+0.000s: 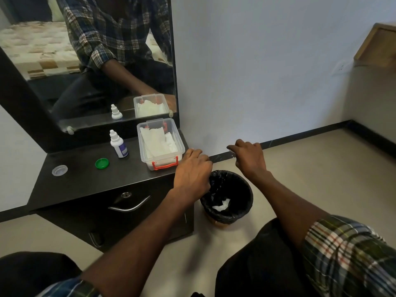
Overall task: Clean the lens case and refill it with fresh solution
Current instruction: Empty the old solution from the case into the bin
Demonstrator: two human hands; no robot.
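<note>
White plastic solution bottle with an unreadable purple label stands on the black bench beside green cap and clear cap. Left hand and right hand: fingers curled, grip contents indiscernible.

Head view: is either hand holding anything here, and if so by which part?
It cannot be told. Both the left hand and right hand have curled fingers above the bin, but any object in their grip is hidden.

Both forearms reach forward, the left hand and the right hand held knuckles-up with fingers curled downward, well apart.
</note>
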